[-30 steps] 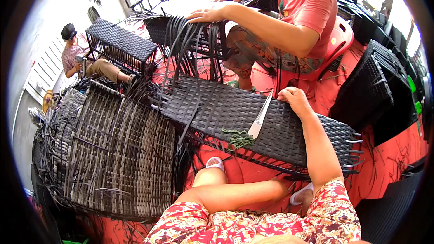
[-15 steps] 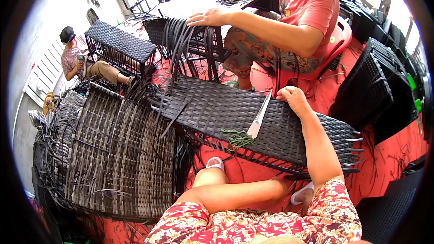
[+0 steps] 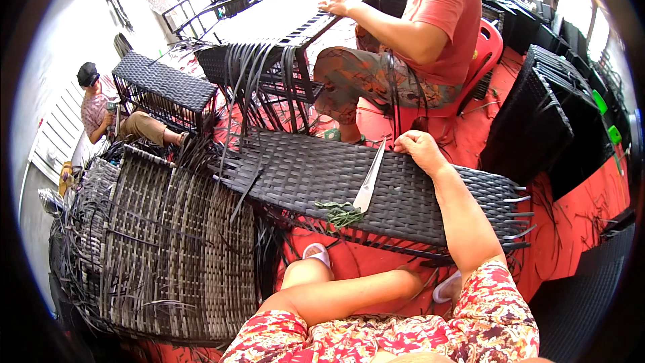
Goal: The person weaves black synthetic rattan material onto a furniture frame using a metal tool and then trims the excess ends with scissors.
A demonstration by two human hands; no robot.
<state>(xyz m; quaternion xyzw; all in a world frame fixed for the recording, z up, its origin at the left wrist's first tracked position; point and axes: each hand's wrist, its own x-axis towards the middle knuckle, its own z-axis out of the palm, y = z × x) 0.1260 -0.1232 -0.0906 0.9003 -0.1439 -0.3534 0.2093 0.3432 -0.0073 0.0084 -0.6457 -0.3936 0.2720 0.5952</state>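
Note:
Across in front of me lies a long panel (image 3: 316, 165) woven of flat dark strips, with loose strip ends at both short sides. My right hand (image 3: 422, 151) is at its far edge, fingers curled in a pinch; anything between them is too small to make out. Left of that hand, a pointed metal blade (image 3: 369, 185) rests on the weave, with green wrapping (image 3: 340, 214) around its handle end. My left forearm appears to lie across my lap, its hand (image 3: 407, 282) low near my right knee; the fingers do not show.
At left stands a large stack of woven panels (image 3: 171, 242). Beyond my panel, a co-worker in a red shirt (image 3: 443, 10) sits by a frame with hanging strips (image 3: 245, 70). Another person (image 3: 97, 107) sits far left beside a woven piece (image 3: 164, 81). Dark panels (image 3: 537, 114) stand at right.
The view has shifted slightly, moving the scene left and down. The co-worker's nearer hand has left the hanging strips and moved right along the frame. My right hand stays at the panel's far edge.

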